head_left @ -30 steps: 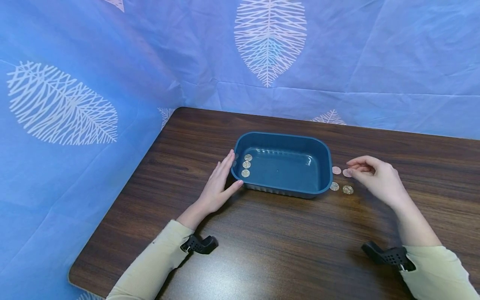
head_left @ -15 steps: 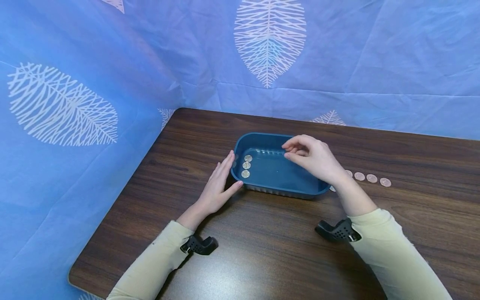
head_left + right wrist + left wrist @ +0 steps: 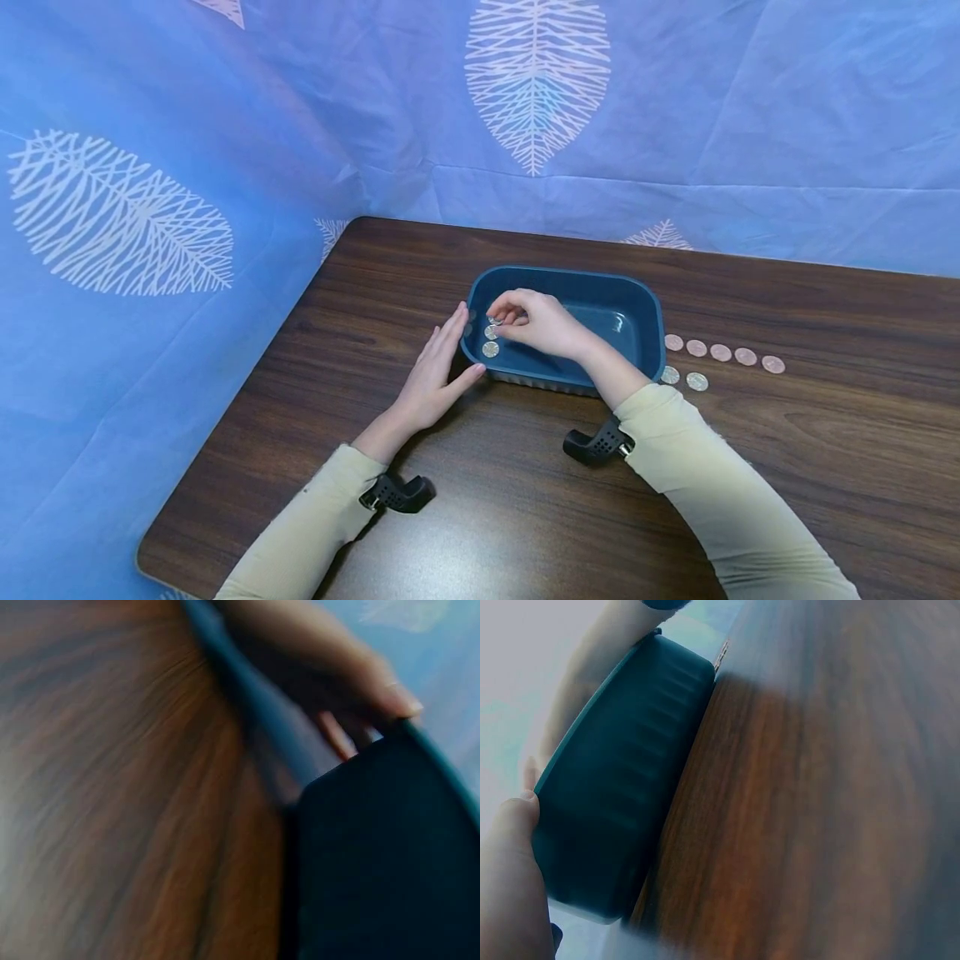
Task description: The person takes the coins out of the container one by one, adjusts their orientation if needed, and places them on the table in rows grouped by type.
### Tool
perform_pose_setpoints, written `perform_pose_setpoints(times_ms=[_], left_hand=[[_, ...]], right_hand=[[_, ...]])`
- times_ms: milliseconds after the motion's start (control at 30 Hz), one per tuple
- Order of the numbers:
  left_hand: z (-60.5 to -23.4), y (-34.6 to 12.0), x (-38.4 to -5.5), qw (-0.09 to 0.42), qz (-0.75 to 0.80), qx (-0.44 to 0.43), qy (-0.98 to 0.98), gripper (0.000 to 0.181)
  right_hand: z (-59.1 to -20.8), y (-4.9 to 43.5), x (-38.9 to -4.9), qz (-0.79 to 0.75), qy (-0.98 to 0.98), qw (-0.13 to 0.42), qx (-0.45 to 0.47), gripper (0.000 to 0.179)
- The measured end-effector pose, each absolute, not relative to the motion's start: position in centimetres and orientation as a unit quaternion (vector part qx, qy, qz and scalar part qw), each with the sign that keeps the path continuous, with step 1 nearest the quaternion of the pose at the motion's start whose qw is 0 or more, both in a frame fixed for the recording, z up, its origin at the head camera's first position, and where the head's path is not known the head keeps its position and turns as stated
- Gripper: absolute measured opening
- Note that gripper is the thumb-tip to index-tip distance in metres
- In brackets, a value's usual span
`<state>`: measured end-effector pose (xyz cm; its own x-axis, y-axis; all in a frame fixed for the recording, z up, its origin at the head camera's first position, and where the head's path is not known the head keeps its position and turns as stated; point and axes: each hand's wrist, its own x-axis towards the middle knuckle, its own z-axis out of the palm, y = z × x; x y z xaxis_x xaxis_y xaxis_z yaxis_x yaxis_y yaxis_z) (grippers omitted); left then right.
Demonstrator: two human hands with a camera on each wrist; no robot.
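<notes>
A dark blue plastic tub (image 3: 562,383) stands on the table. My left hand (image 3: 429,382) lies along its left end, fingers extended against the wall and thumb at the front rim. The right wrist view also shows the left hand (image 3: 352,667) at the tub's edge. Over the tub's left part, my right hand (image 3: 543,323) has thumb and forefinger curled around a silver coin (image 3: 494,320), which the fingertips partly hide. Below it, two silver coins, an upper coin (image 3: 491,332) and a lower coin (image 3: 491,349), lie on the tub floor.
Right of the tub, a row of several copper-coloured coins (image 3: 721,352) lies on the wooden table (image 3: 480,467). In front of that row are two silver coins (image 3: 697,382). A blue cloth (image 3: 675,100) with white leaf prints hangs behind the table and along its left side.
My right hand has moved left from the coins on the table, across the tub, to the coins at its left end, uncovering the coins on the right. The left hand has stayed put.
</notes>
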<state>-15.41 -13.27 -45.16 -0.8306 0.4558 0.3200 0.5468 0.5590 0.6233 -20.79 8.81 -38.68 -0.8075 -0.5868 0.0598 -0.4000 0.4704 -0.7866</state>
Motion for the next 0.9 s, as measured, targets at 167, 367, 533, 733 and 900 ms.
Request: perform_pose_setpoints(times_ms=[167, 367, 533, 733, 900], left_hand=[[-45.0, -13.2, -15.4, 0.067, -0.372, -0.288, -0.880, 0.079], [-45.0, -13.1, -15.4, 0.071, -0.366, -0.290, -0.881, 0.081], [-45.2, -13.1, -15.5, 0.069, -0.365, -0.291, -0.882, 0.080], [-45.2, -13.1, -15.5, 0.067, -0.370, -0.292, -0.879, 0.079], [-45.2, -13.2, -15.5, 0.064, -0.370, -0.290, -0.880, 0.079]], right_hand=[[-39.8, 8.6, -20.6, -0.386, 0.857, 0.147, -0.308, 0.024], [-40.5, 8.6, -20.6, -0.350, 0.855, 0.185, -0.334, 0.027], [-40.8, 8.7, -20.6, -0.336, 0.858, 0.171, -0.349, 0.031], [-41.1, 8.7, -20.7, -0.316, 0.867, 0.133, -0.362, 0.021], [-41.0, 8.6, -20.6, -0.311, 0.868, 0.115, -0.369, 0.006]])
